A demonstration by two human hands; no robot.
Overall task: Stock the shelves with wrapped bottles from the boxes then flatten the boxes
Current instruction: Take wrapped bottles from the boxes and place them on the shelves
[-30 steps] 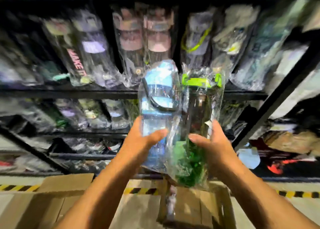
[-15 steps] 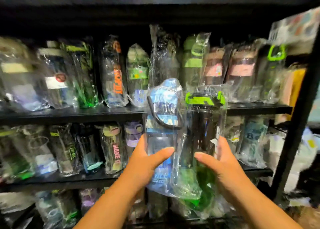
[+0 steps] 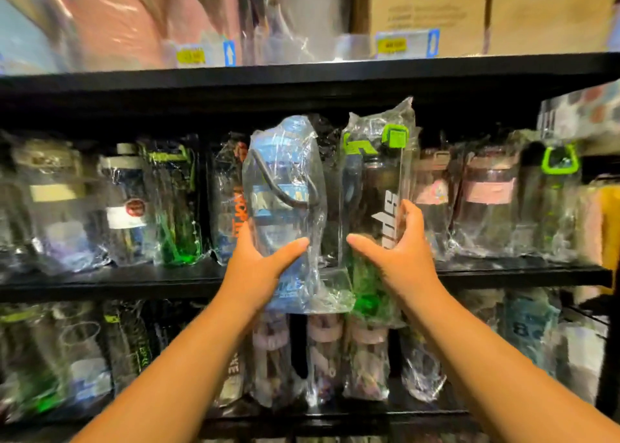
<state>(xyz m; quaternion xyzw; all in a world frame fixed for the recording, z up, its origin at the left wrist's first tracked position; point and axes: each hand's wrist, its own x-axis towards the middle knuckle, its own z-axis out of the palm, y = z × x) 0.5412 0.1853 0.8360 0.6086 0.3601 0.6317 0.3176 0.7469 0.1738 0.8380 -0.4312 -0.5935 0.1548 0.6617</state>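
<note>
Filling most of the view is a black shelving unit (image 3: 302,76), its boards running across at the top, the middle and near the bottom. The top board carries brown cardboard boxes (image 3: 486,9) on the right and pink wrapped goods (image 3: 110,19) on the left, with yellow price tags (image 3: 190,55) along its front edge. The middle shelf (image 3: 100,283) holds a row of bottles in clear plastic wrap, standing upright side by side, among them one with a green base (image 3: 174,207) on the left and one with a pink band (image 3: 488,204) on the right. More wrapped bottles (image 3: 322,355) stand on the shelf below. In front of the middle row, two bare forearms reach forward and up. The left hand (image 3: 258,268) is closed around the lower part of a blue wrapped bottle (image 3: 285,207) with a dark carry loop, thumb across its front. The right hand (image 3: 399,258) grips the lower part of a dark wrapped bottle (image 3: 379,187) with a green lid and white lettering. Both bottles are held upright, just beside each other, at the level of the middle shelf and in front of its row; whether their bases touch the board cannot be told.
</note>
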